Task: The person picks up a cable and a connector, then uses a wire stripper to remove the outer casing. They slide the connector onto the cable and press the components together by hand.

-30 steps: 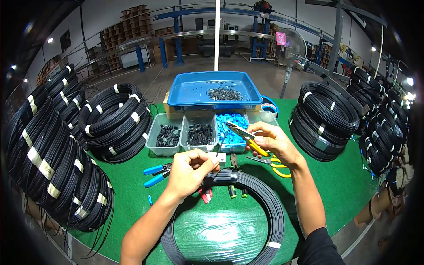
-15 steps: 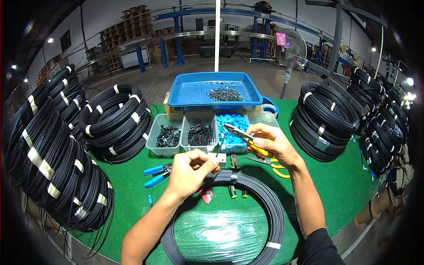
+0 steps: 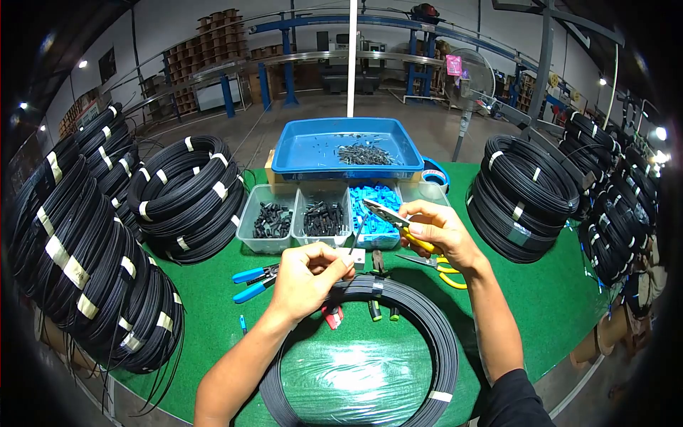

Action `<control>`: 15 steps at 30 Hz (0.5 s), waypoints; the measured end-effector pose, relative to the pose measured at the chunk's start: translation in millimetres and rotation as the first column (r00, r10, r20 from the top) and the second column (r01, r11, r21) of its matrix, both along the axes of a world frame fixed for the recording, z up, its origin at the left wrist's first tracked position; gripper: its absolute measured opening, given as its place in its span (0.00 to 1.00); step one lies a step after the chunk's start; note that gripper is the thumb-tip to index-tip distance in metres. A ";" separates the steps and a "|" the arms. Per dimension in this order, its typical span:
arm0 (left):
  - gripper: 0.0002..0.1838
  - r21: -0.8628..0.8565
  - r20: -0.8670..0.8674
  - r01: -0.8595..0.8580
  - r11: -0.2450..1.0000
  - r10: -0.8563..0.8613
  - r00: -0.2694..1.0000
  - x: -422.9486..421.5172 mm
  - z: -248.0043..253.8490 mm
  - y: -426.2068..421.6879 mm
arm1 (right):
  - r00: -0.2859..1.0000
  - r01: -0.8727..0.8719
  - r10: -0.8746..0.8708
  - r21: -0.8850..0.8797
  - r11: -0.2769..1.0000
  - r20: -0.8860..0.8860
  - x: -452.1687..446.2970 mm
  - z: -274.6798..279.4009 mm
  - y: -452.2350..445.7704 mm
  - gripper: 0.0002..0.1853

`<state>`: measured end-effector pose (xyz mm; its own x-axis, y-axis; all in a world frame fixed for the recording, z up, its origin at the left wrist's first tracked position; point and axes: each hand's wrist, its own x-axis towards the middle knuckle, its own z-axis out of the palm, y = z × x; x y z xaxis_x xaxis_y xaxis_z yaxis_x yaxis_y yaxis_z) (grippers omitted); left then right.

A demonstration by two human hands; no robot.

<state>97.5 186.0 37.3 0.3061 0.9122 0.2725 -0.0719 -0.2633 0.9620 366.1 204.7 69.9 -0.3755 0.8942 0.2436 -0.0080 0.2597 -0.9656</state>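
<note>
Pinched in my left hand [image 3: 311,274] is a thin black cable end [image 3: 358,235], which points up and slightly right. My right hand [image 3: 442,231] is wrapped round yellow-handled pliers [image 3: 389,214], their metal jaws pointing up-left, close to the cable's tip. Below my hands lies a coil of black cable [image 3: 445,341] with white tape on it. Behind them stand clear bins with black parts [image 3: 322,218] and blue connectors [image 3: 375,199]. Whether the jaws touch the cable I cannot tell.
A blue tray [image 3: 347,171] of black scraps stands behind the bins. Blue-handled pliers [image 3: 250,285], yellow-handled scissors [image 3: 451,274] and a red tool [image 3: 332,316] lie on the green table [image 3: 551,313]. Taped cable coils [image 3: 181,206] flank both sides, with a fan [image 3: 472,75] beyond.
The view has shifted very slightly. My right hand has tilted the pliers a little; my left hand keeps its pinch on the cable.
</note>
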 end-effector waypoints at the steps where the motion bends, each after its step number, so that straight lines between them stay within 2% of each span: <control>1: 0.07 -0.004 0.007 0.005 1.000 -0.005 1.000 0.1 -0.5 0.4 | 1.000 -0.006 0.006 0.012 1.000 -0.006 0.4 -1.3 1.1 0.19; 9: 0.08 0.013 -0.008 -0.003 1.000 0.003 1.000 0.7 0.2 -1.2 | 1.000 -0.010 0.010 -0.002 1.000 -0.003 -0.7 -0.8 0.0 0.17; 15: 0.07 0.018 0.028 0.015 1.000 -0.016 0.999 0.0 0.8 -0.8 | 0.990 0.060 -0.071 0.092 0.994 0.123 -1.7 2.5 -3.1 0.15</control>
